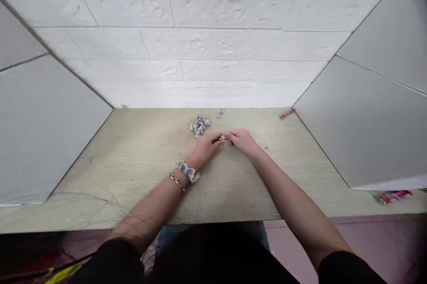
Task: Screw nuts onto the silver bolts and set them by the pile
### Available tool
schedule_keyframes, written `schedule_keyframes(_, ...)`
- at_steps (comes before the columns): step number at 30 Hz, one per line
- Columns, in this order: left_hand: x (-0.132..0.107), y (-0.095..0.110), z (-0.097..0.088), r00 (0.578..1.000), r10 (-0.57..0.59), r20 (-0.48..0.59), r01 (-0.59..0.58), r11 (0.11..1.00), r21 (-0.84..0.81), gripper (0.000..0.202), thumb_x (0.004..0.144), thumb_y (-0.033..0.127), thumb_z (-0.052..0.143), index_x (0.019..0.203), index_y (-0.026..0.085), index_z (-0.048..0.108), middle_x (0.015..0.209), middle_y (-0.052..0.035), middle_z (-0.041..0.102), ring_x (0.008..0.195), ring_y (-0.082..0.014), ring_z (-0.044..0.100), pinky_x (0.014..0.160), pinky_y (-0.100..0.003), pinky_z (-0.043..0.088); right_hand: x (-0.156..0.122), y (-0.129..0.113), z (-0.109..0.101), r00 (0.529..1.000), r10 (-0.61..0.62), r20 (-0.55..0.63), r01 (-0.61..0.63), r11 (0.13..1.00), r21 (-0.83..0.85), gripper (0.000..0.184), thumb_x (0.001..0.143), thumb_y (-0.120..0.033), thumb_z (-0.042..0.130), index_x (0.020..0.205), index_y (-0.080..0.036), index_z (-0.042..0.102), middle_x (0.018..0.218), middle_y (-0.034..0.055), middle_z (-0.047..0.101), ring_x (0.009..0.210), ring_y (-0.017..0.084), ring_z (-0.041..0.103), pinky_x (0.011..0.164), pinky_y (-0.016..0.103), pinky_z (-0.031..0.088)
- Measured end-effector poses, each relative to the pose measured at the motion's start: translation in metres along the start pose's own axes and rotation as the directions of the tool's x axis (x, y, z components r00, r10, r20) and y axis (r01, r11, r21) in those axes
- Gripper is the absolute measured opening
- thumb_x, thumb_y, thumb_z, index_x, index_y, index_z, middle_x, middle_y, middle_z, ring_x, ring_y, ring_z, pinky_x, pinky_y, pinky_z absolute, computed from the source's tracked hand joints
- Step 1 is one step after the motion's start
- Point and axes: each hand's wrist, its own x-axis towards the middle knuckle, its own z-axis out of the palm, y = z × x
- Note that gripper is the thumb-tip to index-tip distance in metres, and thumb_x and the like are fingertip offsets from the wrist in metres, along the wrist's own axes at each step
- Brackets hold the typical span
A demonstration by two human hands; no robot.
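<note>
The person wears a black short-sleeved fabric top (213, 257), its black cloth sleeves (348, 268) ending partway along the arms, and blue denim trousers (169, 236) (only slivers show). Behind the left hand (204, 148) sit a ruffled white-and-blue cloth scrunchie (187, 171) and a slim metallic chain-link bracelet (177, 182).

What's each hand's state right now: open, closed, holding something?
Left hand: closed, holding a small silvery metal piece.
Right hand: closed, apparently pinching the same piece.
</note>
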Motion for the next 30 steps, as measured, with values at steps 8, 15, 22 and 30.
schedule_keyframes(8, 0.0006, -0.0046, 0.0043, 0.998, -0.059, -0.036, 0.058, 0.998, -0.019, 0.027, 0.085, 0.021, 0.064, 0.111, 0.02, 0.072, 0.104, -0.0047, 0.075, 0.092, -0.0187, 0.069, 0.089, -0.029, 0.052, 0.0083, 0.0113, -0.0022, 0.994, -0.002, 0.11, -0.039, 0.931, 0.363, 0.031, 0.065, -0.043, 0.071, 0.081, -0.017, 0.064, 0.075, 0.0005, 0.067, 0.07, 0.012, 0.058, 0.072, 0.027, 0.043)
schedule_keyframes(15, 0.0004, -0.0027, 0.0042, 1.0, -0.026, 0.005, 0.026, 0.999, -0.022, 0.026, 0.085, 0.023, 0.064, 0.11, 0.022, 0.072, 0.102, -0.0027, 0.075, 0.09, -0.018, 0.069, 0.087, -0.028, 0.052, 0.004, 0.0048, 0.0002, 0.994, 0.056, 0.095, -0.076, 0.972, 0.222, 0.029, 0.077, -0.041, 0.061, 0.062, -0.016, 0.064, 0.057, 0.0004, 0.062, 0.059, 0.012, 0.055, 0.067, 0.028, 0.042)
schedule_keyframes(22, -0.0001, -0.0017, 0.0056, 0.999, -0.041, -0.03, 0.04, 0.999, -0.036, 0.026, 0.084, 0.023, 0.065, 0.108, 0.02, 0.073, 0.099, -0.0038, 0.076, 0.086, -0.0176, 0.069, 0.084, -0.028, 0.053, 0.0038, 0.0034, -0.0004, 0.997, 0.055, 0.052, -0.069, 0.939, 0.338, 0.032, 0.08, -0.047, 0.06, 0.067, -0.018, 0.055, 0.054, -0.0044, 0.054, 0.051, 0.009, 0.047, 0.058, 0.025, 0.039)
schedule_keyframes(30, 0.0018, 0.0004, 0.0018, 0.997, -0.075, 0.001, 0.075, 0.994, -0.082, 0.032, 0.085, 0.022, 0.065, 0.116, 0.016, 0.068, 0.105, -0.0078, 0.074, 0.093, -0.0198, 0.07, 0.087, -0.031, 0.054, 0.0085, 0.0056, 0.0067, 0.979, 0.091, 0.182, -0.172, 0.847, 0.503, 0.014, 0.069, -0.016, 0.066, 0.082, -0.015, 0.067, 0.071, -0.0001, 0.068, 0.063, 0.01, 0.058, 0.069, 0.026, 0.048)
